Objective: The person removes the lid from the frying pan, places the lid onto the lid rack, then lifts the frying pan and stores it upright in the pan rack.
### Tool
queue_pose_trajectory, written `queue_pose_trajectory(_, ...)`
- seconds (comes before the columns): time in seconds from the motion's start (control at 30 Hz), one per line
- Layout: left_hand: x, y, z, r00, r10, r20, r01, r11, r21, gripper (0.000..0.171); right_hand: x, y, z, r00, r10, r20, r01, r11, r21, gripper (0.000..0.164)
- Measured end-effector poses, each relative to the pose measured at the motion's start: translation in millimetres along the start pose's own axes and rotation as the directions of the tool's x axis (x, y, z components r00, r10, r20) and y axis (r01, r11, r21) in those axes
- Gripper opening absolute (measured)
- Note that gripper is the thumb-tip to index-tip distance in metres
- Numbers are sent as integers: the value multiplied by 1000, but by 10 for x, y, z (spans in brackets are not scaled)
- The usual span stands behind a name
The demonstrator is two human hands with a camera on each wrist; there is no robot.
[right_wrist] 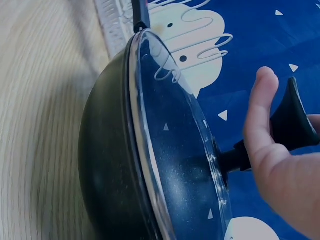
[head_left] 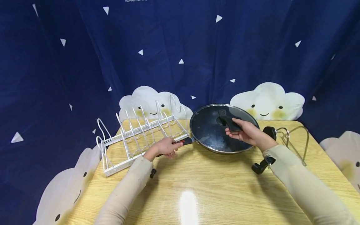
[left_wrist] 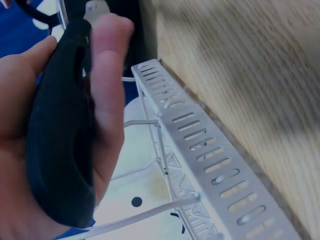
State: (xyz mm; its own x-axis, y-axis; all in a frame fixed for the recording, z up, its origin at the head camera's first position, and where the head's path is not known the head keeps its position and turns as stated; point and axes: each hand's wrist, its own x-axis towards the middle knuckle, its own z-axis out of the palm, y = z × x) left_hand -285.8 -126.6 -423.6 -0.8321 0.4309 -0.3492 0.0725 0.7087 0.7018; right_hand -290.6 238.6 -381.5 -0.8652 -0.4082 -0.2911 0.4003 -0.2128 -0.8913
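A dark, deep frying pan [right_wrist: 107,150] sits on the table under a glass lid [head_left: 206,132] with a metal rim. My left hand [head_left: 165,147] grips the pan's black handle [left_wrist: 60,135], which lies across the palm with the fingers curled round it. Over the lid, my right hand [head_left: 248,132] holds the black lid knob [right_wrist: 292,120] between thumb and fingers. The lid rests on the pan's rim in the right wrist view. Just left of the pan stands a white wire rack [head_left: 121,167], right beside my left hand.
On the right of the wooden table [head_left: 213,190], a bent wire stand [head_left: 306,143] stands near a black round piece [head_left: 270,132] behind my right wrist. A dark blue curtain [head_left: 157,37] with white triangles and cloud faces hangs behind the table.
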Motion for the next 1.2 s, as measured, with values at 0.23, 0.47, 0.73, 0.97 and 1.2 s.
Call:
queue_pose_trajectory(0.23, 20, -30, -5, 1000, 22, 5, -22, 1000, -4, 57, 58, -53, 5, 993, 69, 95, -93, 957, 276, 41)
queue_pose_trajectory(0.47, 24, -20, -3, 999, 43, -6, -43, 999, 26, 50, 103, -96, 19, 988, 107, 112, -143, 910, 390, 41)
queue_pose_trajectory(0.73, 34, -29, 7, 999, 38, -7, -38, 998, 51, 51, 149, -104, 43, 985, 132, 112, -168, 881, 442, 39)
queue_pose_trajectory(0.97, 40, -45, 9, 999, 47, -14, -46, 996, 71, 59, 186, -86, 49, 985, 106, 136, -162, 842, 515, 31)
queue_pose_trajectory(1.2, 33, -42, 19, 998, 52, -24, -50, 996, 76, 59, 199, -56, 41, 985, 99, 139, -158, 836, 525, 30)
